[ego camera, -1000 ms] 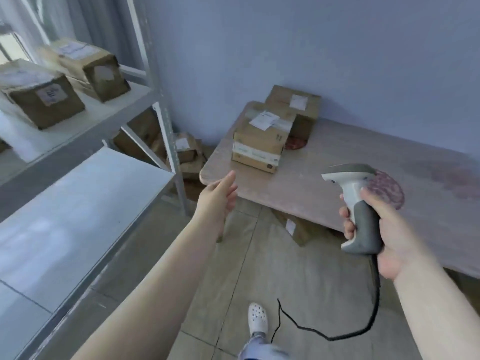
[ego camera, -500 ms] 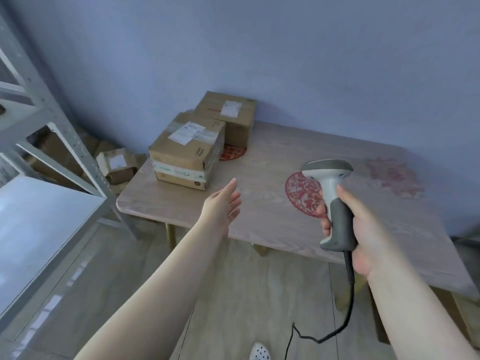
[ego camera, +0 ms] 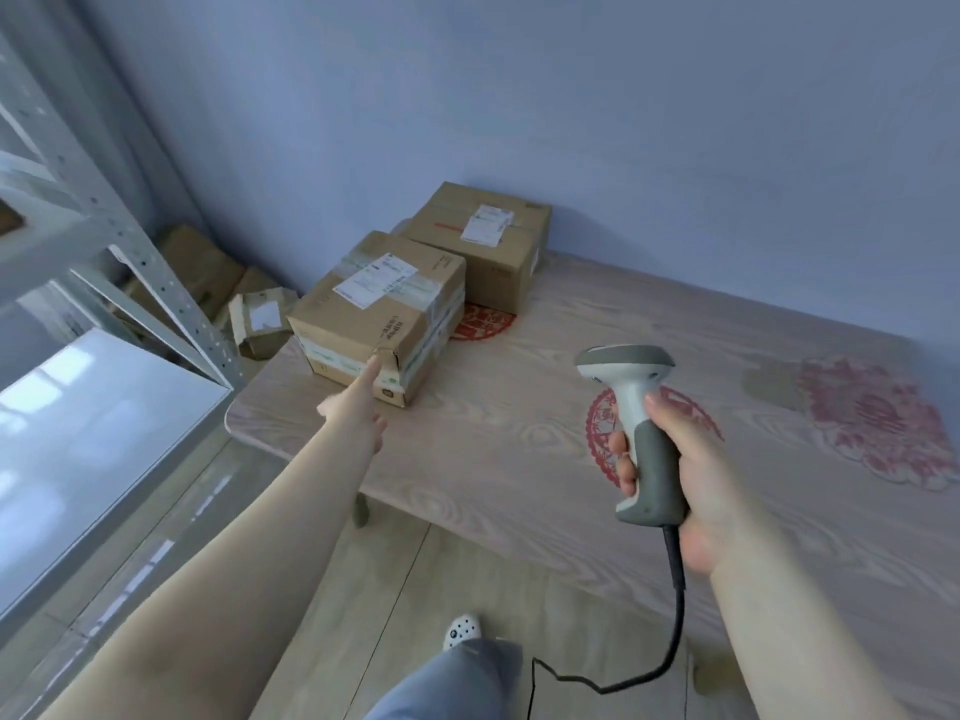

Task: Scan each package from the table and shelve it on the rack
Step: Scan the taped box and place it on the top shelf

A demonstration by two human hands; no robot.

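Note:
Two cardboard packages sit at the far left corner of the pale wooden table (ego camera: 519, 459). The nearer package (ego camera: 379, 314) has a white label on top and tape bands. Behind it stands the second package (ego camera: 483, 246), also labelled. My left hand (ego camera: 356, 402) stretches out with straight fingers, its fingertips at the nearer package's front corner. My right hand (ego camera: 680, 459) grips the grey-and-white barcode scanner (ego camera: 636, 423) by its handle, held upright over the table's middle, its black cable (ego camera: 670, 615) hanging to the floor.
The grey metal rack (ego camera: 104, 407) with a white shelf stands at the left. More cardboard boxes (ego camera: 254, 319) lie on the floor between rack and table. Red paper-cut decorations (ego camera: 878, 418) lie on the tabletop. My leg and shoe (ego camera: 460, 634) show below.
The view has swung right from the rack toward the table. My left hand has reached forward to the nearer package's corner. My right hand still holds the scanner.

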